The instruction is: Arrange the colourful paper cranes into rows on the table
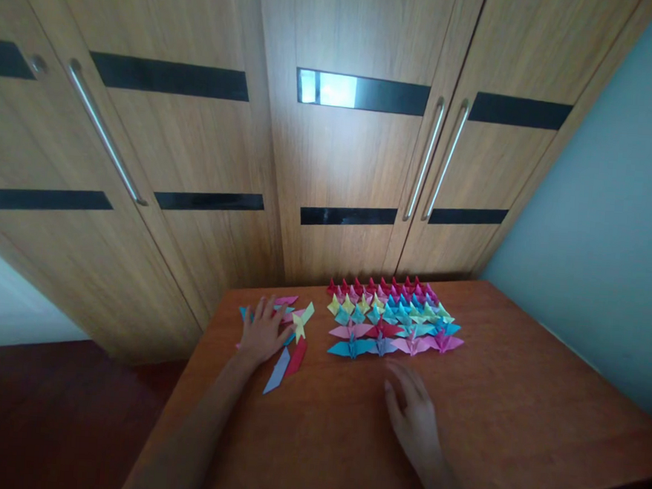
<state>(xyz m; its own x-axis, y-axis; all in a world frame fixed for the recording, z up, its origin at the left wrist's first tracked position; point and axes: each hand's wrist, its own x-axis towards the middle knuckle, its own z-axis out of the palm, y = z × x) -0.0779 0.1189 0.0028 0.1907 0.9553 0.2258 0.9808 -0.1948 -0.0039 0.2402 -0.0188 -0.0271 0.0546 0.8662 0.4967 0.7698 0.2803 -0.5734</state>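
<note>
On the left of the table, my left hand (264, 333) lies with its fingers spread over a loose group of folded paper pieces, partly hiding them. Beside it are a yellow piece (299, 326), a red piece (296, 357) and a lilac piece (277, 371). My right hand (412, 411) rests near the middle, fingers apart and slightly curved, with nothing visible in it. Just beyond it stand rows of folded paper cranes; the nearest row has a blue crane (352, 347) and a magenta crane (444, 343).
The brown wooden table (517, 392) reaches back to a wooden wardrobe (336, 253) with metal handles and dark strips. A pale wall (599, 241) rises on the right. Red crane rows (382, 286) stand close to the wardrobe.
</note>
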